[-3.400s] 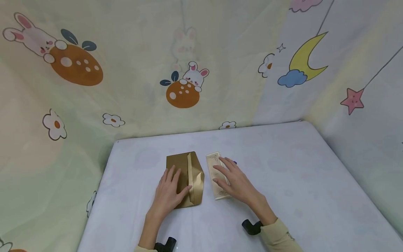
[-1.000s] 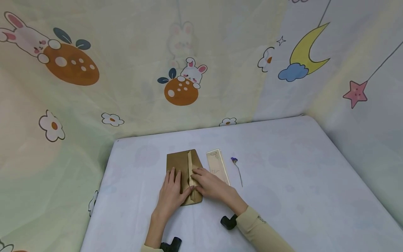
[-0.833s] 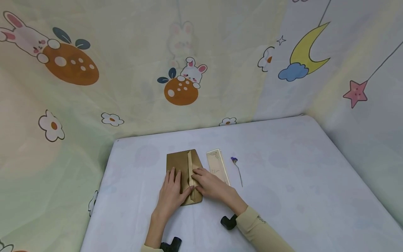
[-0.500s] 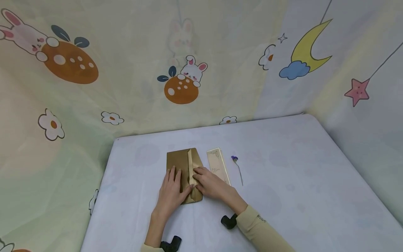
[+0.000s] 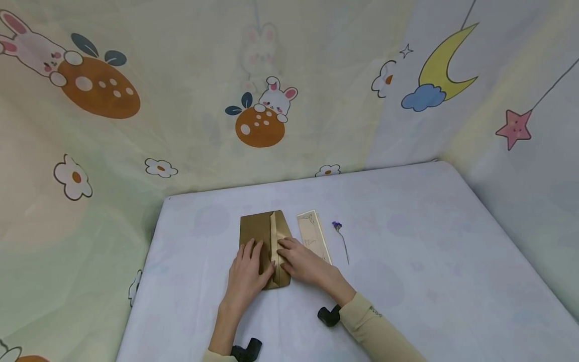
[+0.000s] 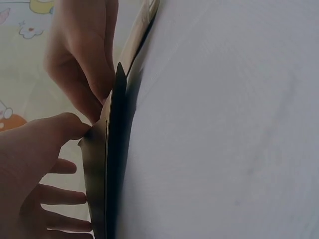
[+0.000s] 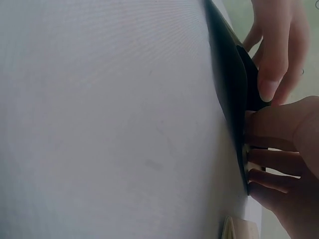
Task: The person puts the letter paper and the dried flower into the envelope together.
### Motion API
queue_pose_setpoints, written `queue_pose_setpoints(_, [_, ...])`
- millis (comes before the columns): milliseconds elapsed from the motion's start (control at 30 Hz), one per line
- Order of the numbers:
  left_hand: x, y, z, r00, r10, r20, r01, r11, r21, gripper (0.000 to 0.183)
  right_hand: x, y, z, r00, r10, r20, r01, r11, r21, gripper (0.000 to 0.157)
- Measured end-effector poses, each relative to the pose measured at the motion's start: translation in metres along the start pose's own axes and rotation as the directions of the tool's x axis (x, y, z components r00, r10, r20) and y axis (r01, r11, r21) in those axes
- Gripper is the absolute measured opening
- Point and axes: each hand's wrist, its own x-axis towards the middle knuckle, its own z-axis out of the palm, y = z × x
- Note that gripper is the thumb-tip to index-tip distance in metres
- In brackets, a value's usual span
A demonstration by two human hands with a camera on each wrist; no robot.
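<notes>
A gold envelope (image 5: pixel 255 227) lies flat on the table with its flap side up and the flap (image 5: pixel 284 229) unfolded to the right. My left hand (image 5: pixel 246 271) rests on its lower body, fingers extended, thumb at the opening's edge. My right hand (image 5: pixel 305 262) touches the flap beside the opening with fairly straight fingers. In the right wrist view, a dark gap shows in the envelope (image 7: pixel 227 64) near the left thumb. The left wrist view shows both hands meeting along the envelope's (image 6: pixel 97 164) raised edge.
Just right of the envelope lies a folded cream card (image 5: pixel 312 232) with printed decoration, partly covered by the right hand. Beyond it lies a purple flower (image 5: pixel 337 225) on a thin stem. A white cloth covers the table (image 5: pixel 416 251); a patterned curtain (image 5: pixel 194 100) hangs behind.
My right hand has moved left from over the card to the envelope's flap, uncovering the flower. The left hand stays on the envelope, its thumb shifted slightly.
</notes>
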Motion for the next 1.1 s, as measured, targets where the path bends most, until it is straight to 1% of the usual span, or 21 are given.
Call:
queue_pose_setpoints(167, [-0.003, 0.001, 0.0, 0.997, 0.065, -0.037, -0.064, 0.998, 0.021, 0.057, -0.001, 0.0, 0.001, 1.0, 0.011, 0.013, -0.011, 1.0, 0.018, 0.033])
queue_pose_setpoints(300, [-0.004, 0.002, -0.001, 0.994, 0.103, -0.031, -0.102, 0.994, 0.039, 0.045, -0.002, 0.0, 0.002, 1.0, 0.003, 0.01, -0.003, 1.0, 0.009, 0.034])
queue_pose_setpoints(467, [-0.005, 0.004, -0.002, 0.995, 0.099, -0.017, -0.098, 0.995, 0.033, 0.027, -0.002, 0.0, 0.001, 1.0, -0.006, 0.002, 0.006, 1.0, 0.017, 0.033])
queue_pose_setpoints(600, [-0.005, 0.004, -0.003, 0.996, 0.089, -0.003, -0.089, 0.996, 0.027, 0.021, -0.003, 0.001, 0.0, 1.0, 0.005, 0.008, -0.005, 1.0, 0.027, 0.035])
queue_pose_setpoints(733, [-0.004, 0.004, -0.004, 0.997, 0.08, 0.018, -0.08, 0.997, 0.019, 0.02, -0.002, 0.001, -0.001, 1.0, 0.007, 0.009, -0.007, 1.0, 0.03, 0.036])
queue_pose_setpoints(900, [-0.003, 0.001, -0.006, 0.995, 0.068, 0.075, -0.069, 0.998, 0.008, 0.026, -0.001, 0.001, -0.002, 1.0, 0.01, 0.018, -0.011, 1.0, 0.023, 0.037])
queue_pose_setpoints(1100, [-0.003, -0.003, -0.012, 0.988, 0.083, 0.132, -0.081, 0.997, -0.016, 0.035, -0.001, 0.002, -0.002, 1.0, 0.013, 0.024, -0.013, 1.0, 0.023, 0.037])
